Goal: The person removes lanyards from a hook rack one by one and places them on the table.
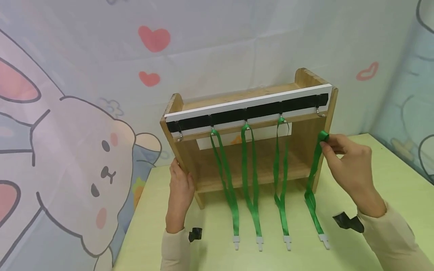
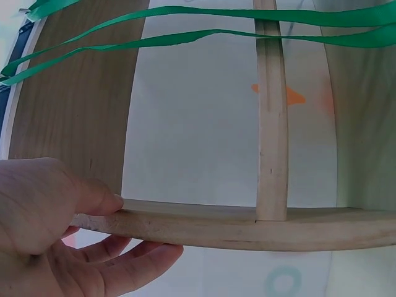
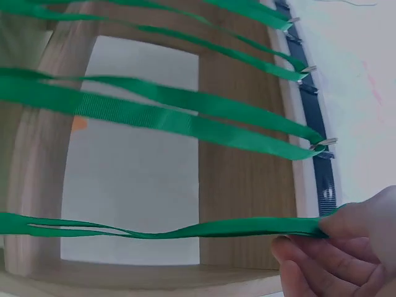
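Note:
My right hand (image 1: 350,165) pinches the top loop of a green lanyard (image 1: 315,165) between thumb and fingers, beside the right end of a wooden shelf (image 1: 244,162). Its white clip (image 1: 324,241) dangles low over the table. In the right wrist view the lanyard's strap (image 3: 247,227) runs taut away from the fingertips (image 3: 337,223). With my left hand (image 2: 68,229) I grip the shelf's side panel (image 2: 204,226), thumb on one face and fingers on the other. Several green lanyards, the middle one (image 1: 249,173) among them, hang from hooks along the shelf's front rail (image 1: 251,107).
The rail's far-right hook (image 1: 318,111) and far-left hook (image 1: 180,136) are bare. The shelf stands on a light green table (image 1: 383,177). Behind it hangs a cloth backdrop (image 1: 220,45) with cartoon prints. Black straps (image 1: 348,222) stick out near my cuffs.

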`<action>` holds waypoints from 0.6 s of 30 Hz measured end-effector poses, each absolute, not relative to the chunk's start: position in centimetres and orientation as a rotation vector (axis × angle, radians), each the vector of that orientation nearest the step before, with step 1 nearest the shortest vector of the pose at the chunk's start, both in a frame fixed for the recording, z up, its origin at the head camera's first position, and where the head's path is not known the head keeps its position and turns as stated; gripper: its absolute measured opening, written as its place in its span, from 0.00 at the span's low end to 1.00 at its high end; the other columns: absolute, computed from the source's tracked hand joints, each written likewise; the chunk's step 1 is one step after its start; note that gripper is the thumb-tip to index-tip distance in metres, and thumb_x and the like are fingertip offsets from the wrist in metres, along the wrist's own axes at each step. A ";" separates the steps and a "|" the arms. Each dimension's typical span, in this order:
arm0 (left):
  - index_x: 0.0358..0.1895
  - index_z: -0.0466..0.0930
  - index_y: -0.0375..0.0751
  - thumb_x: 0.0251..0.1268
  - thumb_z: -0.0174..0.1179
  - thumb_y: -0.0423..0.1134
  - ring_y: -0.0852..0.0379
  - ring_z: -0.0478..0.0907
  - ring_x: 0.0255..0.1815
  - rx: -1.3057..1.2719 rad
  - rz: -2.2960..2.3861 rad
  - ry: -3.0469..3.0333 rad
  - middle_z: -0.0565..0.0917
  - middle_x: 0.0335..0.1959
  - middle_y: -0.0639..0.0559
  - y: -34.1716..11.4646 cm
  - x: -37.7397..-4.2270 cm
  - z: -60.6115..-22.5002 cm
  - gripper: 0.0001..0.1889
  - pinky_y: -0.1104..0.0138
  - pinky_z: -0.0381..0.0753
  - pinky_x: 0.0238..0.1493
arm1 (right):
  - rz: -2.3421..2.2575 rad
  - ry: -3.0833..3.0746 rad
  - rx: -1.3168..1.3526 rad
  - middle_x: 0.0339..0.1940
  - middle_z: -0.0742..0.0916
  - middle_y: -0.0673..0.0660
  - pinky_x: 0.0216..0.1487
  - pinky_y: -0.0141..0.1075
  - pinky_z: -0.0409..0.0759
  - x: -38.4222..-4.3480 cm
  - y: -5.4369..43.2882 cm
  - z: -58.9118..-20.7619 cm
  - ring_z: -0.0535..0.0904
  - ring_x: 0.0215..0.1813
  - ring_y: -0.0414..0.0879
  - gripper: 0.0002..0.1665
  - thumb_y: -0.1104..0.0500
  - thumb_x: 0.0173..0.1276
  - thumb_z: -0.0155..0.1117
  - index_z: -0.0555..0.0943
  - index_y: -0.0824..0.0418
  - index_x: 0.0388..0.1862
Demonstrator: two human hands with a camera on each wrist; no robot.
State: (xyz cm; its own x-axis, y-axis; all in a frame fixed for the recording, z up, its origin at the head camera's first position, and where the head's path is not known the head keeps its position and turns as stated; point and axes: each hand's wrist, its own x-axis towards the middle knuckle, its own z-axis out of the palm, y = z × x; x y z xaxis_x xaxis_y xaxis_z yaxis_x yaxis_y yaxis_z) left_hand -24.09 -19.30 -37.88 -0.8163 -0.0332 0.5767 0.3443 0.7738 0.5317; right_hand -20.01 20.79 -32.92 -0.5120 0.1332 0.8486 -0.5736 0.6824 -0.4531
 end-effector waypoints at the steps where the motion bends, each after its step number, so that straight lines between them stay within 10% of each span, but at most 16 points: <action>1: 0.71 0.48 0.20 0.71 0.53 0.22 0.23 0.74 0.56 -0.234 -0.865 -2.384 0.62 0.64 0.21 -19.3 -24.1 -37.9 0.31 0.39 0.79 0.52 | 0.930 -1.926 0.346 0.29 0.89 0.65 0.40 0.13 0.70 -19.9 20.8 -33.0 0.71 0.35 0.11 0.06 0.77 0.63 0.65 0.85 0.75 0.38; 18: 0.72 0.47 0.20 0.72 0.53 0.22 0.24 0.73 0.57 -0.224 -0.873 -2.393 0.62 0.65 0.21 -19.4 -24.2 -38.1 0.31 0.40 0.78 0.54 | 0.967 -2.151 0.461 0.29 0.90 0.60 0.35 0.15 0.74 -18.3 20.5 -34.5 0.79 0.32 0.20 0.09 0.76 0.60 0.70 0.87 0.69 0.39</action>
